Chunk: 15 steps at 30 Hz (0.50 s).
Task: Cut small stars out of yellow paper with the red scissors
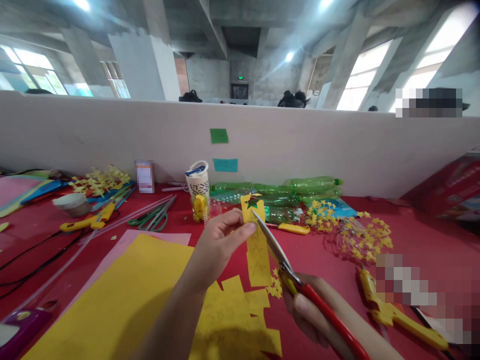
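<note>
My left hand [219, 245] pinches a narrow yellow paper strip [257, 250] and holds it upright above the red table [412, 235]. Pencil outlines show on the strip, and a star-shaped hole is cut near its top. My right hand [315, 312] grips red-handled scissors [288, 267], whose blades reach up to the strip's right edge near the top. Under both hands lie a large yellow sheet [123, 305] and cut yellow scraps [240, 315].
Green plastic bottles [285, 192] and a paper cup [197, 186] stand by the white partition [112, 135]. Yellow paper stars [367, 237] lie at right, yellow glue guns at right [393, 312] and left [90, 221], green scissors [155, 216] at left, and a red box [450, 192] far right.
</note>
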### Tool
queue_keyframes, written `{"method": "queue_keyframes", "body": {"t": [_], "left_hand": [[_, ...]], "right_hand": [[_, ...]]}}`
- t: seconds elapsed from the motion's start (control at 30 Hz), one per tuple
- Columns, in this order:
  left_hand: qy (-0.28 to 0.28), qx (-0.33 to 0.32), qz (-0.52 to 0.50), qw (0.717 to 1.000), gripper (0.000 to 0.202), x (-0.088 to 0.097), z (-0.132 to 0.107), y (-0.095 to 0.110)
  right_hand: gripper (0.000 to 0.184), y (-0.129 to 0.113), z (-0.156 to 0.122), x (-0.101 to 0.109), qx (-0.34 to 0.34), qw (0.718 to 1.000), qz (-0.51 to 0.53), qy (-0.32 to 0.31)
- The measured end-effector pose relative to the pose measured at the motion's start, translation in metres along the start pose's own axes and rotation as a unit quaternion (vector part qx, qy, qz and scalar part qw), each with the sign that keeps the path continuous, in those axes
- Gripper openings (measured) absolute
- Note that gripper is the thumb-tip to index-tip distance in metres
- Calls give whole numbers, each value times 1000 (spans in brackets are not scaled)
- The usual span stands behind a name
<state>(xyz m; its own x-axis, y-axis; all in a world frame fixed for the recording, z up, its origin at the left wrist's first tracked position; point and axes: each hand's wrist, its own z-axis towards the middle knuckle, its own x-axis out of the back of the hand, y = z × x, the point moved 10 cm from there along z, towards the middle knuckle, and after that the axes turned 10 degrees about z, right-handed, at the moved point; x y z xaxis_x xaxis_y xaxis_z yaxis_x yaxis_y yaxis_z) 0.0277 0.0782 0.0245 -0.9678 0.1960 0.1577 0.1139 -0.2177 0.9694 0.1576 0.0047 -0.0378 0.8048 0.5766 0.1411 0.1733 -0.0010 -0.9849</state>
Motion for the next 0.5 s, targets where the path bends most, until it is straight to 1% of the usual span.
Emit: {"method": "queue_keyframes", "body": {"t": [0.1, 0.2, 0.37, 0.5], "left_hand": [[-5, 4, 4, 1000, 13, 0, 0, 2], [-2, 8, 1, 1000, 14, 0, 1, 0], [15, 13, -13, 1000, 15, -1, 1, -7], [21, 12, -25, 999, 16, -2, 0, -8]], "right_hand": [[46, 1, 0, 1, -1, 1000, 2, 4], [46, 5, -1, 3, -16, 1000, -8, 15], [56, 12, 0, 6, -62, 997, 16, 53], [60, 11, 2, 6, -87, 993, 30, 72]]}}
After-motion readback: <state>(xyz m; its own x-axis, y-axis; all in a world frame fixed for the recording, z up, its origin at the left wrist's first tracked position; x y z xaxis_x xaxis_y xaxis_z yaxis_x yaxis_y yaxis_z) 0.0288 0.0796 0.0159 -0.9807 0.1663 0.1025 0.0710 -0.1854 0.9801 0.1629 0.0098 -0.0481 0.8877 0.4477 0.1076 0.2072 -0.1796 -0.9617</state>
